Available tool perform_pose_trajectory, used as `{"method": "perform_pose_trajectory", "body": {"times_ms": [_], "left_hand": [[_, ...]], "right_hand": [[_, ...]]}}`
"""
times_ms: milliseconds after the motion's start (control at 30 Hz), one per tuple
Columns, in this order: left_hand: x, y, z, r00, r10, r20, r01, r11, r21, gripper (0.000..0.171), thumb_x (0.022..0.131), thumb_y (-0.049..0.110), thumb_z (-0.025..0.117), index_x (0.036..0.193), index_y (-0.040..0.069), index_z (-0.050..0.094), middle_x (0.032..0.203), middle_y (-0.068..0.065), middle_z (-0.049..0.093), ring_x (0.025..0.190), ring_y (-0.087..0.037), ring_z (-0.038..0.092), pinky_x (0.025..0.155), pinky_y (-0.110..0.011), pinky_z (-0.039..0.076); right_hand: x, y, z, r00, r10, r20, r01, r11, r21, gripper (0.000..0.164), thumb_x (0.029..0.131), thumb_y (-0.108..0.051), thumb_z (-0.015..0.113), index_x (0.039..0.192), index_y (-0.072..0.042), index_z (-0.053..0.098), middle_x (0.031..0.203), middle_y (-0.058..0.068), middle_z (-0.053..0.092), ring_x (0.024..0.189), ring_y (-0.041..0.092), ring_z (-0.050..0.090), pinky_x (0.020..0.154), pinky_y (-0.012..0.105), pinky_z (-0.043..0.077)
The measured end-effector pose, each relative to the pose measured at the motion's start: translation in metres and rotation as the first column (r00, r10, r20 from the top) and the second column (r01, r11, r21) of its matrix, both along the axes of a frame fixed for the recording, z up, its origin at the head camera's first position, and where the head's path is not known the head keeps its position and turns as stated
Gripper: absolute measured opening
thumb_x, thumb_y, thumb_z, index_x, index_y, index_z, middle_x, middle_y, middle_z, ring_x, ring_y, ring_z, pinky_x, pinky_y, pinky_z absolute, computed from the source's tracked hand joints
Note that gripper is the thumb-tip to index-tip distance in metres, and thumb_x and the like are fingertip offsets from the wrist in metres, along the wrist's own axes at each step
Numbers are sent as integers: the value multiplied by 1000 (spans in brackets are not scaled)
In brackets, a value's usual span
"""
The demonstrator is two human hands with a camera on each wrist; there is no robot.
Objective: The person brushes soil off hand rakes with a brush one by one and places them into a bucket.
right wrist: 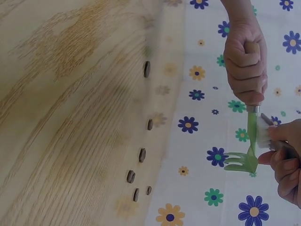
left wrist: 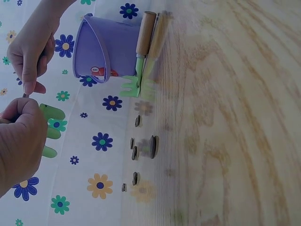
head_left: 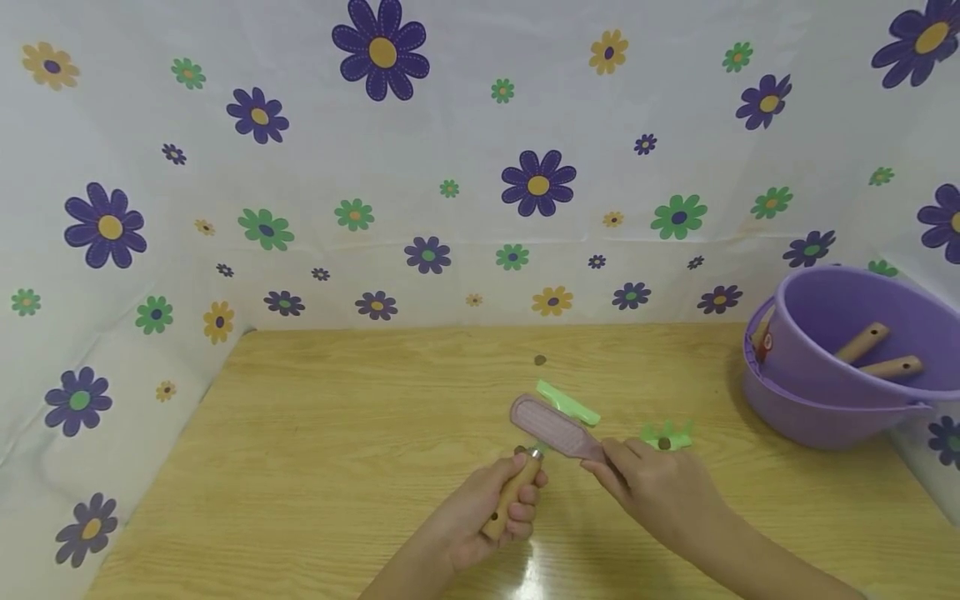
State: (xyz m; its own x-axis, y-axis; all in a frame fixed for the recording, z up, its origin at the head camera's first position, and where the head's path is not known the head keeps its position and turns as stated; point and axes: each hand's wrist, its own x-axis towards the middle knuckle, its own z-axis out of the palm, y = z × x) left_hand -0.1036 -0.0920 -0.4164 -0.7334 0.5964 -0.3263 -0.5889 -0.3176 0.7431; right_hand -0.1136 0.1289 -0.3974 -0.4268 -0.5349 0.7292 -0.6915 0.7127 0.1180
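Note:
My left hand (head_left: 504, 504) grips the wooden handle of a small green garden fork (right wrist: 243, 162), its tines held above the table. Between the thumb and fingers of my right hand (head_left: 660, 492) is the handle of a mauve-backed brush (head_left: 551, 427). White bristles (right wrist: 263, 132) face the fork's green neck and lie right against it in the right wrist view. From the head, the brush back covers part of the fork. In the left wrist view, green tines (left wrist: 52, 113) show past my left hand, while the brush is mostly hidden behind my fingers.
A purple bucket (head_left: 817, 417) stands at the right with wooden handles (head_left: 862, 342) inside. Beside it a second green fork (left wrist: 139, 66) lies on the wooden table (head_left: 337, 433), tines upward. Several small dark stones (right wrist: 142, 155) are scattered there. Flower-printed cloth (head_left: 450, 150) hangs behind.

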Motion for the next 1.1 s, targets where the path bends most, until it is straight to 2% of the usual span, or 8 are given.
{"method": "perform_pose_trajectory", "body": {"times_ms": [267, 467, 700, 933, 1033, 1100], "left_hand": [[1, -1, 1, 1000, -12, -1, 12, 1000, -1, 27, 102, 30, 36, 97, 7, 48, 69, 11, 49, 53, 6, 45, 48, -5, 37], [1, -1, 1, 1000, -19, -3, 19, 1000, 3, 27, 103, 30, 35, 97, 7, 48, 69, 11, 49, 53, 6, 45, 48, -5, 37], [2, -2, 1, 1000, -27, 1, 27, 1000, -4, 27, 102, 30, 36, 97, 7, 48, 69, 10, 49, 53, 6, 44, 48, -5, 37], [1, -1, 0, 999, -32, -11, 32, 999, -14, 27, 102, 29, 34, 97, 7, 49, 69, 10, 48, 53, 5, 44, 48, -5, 37], [1, -1, 0, 999, -36, -10, 36, 999, -9, 27, 102, 29, 35, 96, 7, 49, 69, 10, 48, 53, 5, 44, 48, -5, 37], [1, -1, 0, 999, -42, -14, 42, 999, -3, 27, 102, 28, 35, 96, 7, 49, 69, 10, 48, 53, 5, 44, 48, -5, 37]], "right_hand": [[-2, 5, 2, 1000, -23, -13, 23, 1000, 21, 60, 103, -45, 26, 72, -7, 61, 54, -2, 56, 40, 3, 42, 32, 9, 25], [-8, 8, 2, 1000, -24, -9, 24, 1000, 2, 59, 102, -46, 28, 69, -8, 58, 51, -4, 51, 38, 1, 36, 33, 7, 19], [-11, 13, 5, 999, -30, -13, 30, 1000, 4, 61, 103, -44, 27, 73, -5, 62, 54, -1, 58, 37, 3, 41, 32, 9, 20], [-15, 19, 7, 998, -34, 57, 35, 999, -20, 64, 102, -46, 26, 74, -4, 66, 63, 5, 67, 44, 12, 59, 34, 14, 38], [-16, 21, 7, 994, -31, 108, 34, 999, -30, 66, 101, -48, 27, 75, -4, 68, 65, 5, 68, 46, 11, 60, 37, 14, 42], [-18, 23, 7, 989, -34, 142, 40, 999, -33, 65, 100, -50, 28, 73, -6, 68, 63, 3, 67, 44, 7, 56, 37, 12, 39]]}}
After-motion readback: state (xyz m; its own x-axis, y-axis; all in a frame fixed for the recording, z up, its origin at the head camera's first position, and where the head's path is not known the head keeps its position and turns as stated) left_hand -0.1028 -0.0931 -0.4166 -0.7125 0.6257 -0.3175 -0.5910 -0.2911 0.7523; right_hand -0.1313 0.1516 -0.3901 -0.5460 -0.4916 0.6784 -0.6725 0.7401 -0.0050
